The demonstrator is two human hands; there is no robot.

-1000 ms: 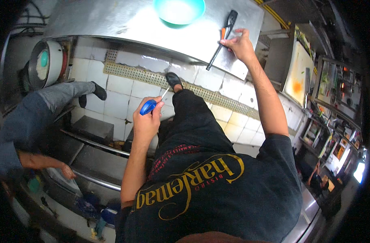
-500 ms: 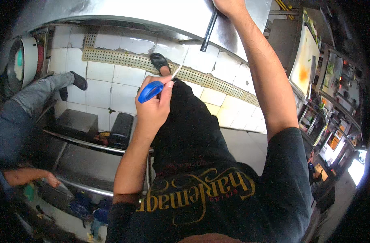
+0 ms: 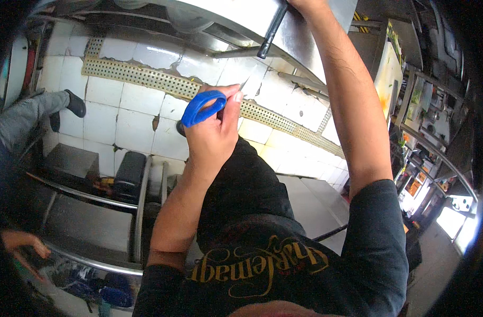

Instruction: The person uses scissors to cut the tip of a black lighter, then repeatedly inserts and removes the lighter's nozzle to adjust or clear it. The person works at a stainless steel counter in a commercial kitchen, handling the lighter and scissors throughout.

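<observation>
My left hand [image 3: 212, 134] is closed in front of my body. It grips a blue ring-shaped thing [image 3: 203, 108], and a thin pale tip [image 3: 244, 83] pokes out past the pinched thumb and finger. Whether ring and tip are one piece, I cannot tell. My right arm reaches up to the steel counter [image 3: 225, 16]. There my right hand [image 3: 308, 4] is at the upper end of a black rod-like handle [image 3: 273, 30]. The picture's top edge cuts off its fingers, so their grip is hidden.
Below lies a white tiled floor [image 3: 133, 124] with a perforated drain strip [image 3: 130, 74]. Steel shelving [image 3: 88, 227] stands at left, near another person's leg [image 3: 35, 111] and hand [image 3: 39, 247]. A pale board [image 3: 385, 84] and cluttered racks are at right.
My left hand has moved slightly right and up with the blue ring. The view has shifted, showing more of the counter's underside. My right hand stays by the black handle.
</observation>
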